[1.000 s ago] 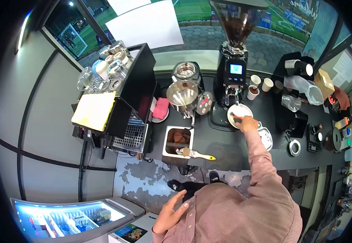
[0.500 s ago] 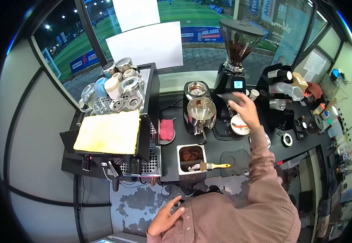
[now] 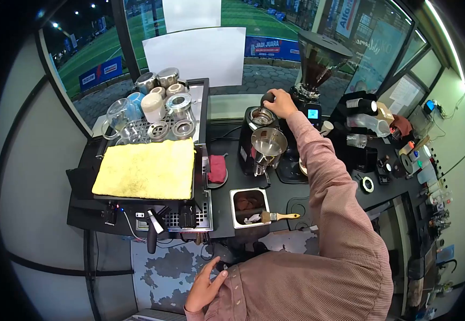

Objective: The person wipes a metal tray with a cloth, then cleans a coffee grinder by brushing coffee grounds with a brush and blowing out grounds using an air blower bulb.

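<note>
My right hand [image 3: 280, 104] is closed round a small dark object [image 3: 267, 98] over the open top of the smaller grinder [image 3: 260, 116]. Below it, a round metal bowl [image 3: 269, 142] is fixed at that grinder's front. The tall grinder [image 3: 318, 67], with beans in its hopper, stands just right of the hand. Near my body at the bottom, my left hand [image 3: 205, 289] holds nothing, its fingers apart. A metal container [image 3: 250, 207] with brown grounds sits at the counter's front edge, a yellow-handled brush [image 3: 281, 216] lying across its rim.
On the left, an espresso machine [image 3: 200, 123] carries cups, glass jugs and a yellow cloth [image 3: 144, 170]. A pink cloth [image 3: 217, 169] lies on a plate beside it. Stacked cups [image 3: 362, 106] and a portafilter [image 3: 367, 184] are to the right.
My right hand left the white plate with the dark object and moved up and left to the smaller grinder's top. The view has tilted up; my left hand stays low.
</note>
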A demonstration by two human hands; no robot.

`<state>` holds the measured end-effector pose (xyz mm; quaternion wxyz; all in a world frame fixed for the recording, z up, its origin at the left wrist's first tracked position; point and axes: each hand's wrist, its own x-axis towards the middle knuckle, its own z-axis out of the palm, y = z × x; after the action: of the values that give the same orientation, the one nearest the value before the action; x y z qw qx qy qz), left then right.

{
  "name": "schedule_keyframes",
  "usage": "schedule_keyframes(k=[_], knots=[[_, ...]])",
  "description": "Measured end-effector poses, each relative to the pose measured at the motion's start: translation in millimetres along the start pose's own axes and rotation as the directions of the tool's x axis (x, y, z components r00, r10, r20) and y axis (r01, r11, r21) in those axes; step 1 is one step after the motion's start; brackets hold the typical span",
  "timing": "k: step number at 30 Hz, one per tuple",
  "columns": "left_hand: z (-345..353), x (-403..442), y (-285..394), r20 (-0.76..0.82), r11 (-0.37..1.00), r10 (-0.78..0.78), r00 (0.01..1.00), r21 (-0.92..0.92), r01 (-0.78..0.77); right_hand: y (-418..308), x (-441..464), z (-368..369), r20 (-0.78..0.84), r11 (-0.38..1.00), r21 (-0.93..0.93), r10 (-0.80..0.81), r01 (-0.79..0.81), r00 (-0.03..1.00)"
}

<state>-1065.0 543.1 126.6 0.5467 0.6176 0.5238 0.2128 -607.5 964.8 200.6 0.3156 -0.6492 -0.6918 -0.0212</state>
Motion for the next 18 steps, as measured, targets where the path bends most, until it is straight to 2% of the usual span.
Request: schedule_keyframes(k=[4, 9, 12, 18], knots=[[24, -3, -9, -0.062, 0.996, 0.084, 0.995, -0.021, -0.086, -2, 5, 2, 0.089, 0.998, 0.060, -0.001, -0.004, 0.996], [47, -3, 23, -0.050, 0.998, -0.035, 0.998, -0.049, 0.032, -4, 17, -2, 0.099, 0.995, 0.098, -0.039, 0.029, 0.994], [67, -1, 27, -0.106, 0.998, -0.015, 0.994, -0.069, 0.008, 4, 24, -1, 0.137, 0.996, 0.060, -0.071, 0.063, 0.988], [104, -2, 33, -0.182, 0.994, -0.037, 0.982, -0.110, 0.017, 15, 32, 5, 0.158, 0.987, 0.129, -0.119, 0.099, 0.980]])
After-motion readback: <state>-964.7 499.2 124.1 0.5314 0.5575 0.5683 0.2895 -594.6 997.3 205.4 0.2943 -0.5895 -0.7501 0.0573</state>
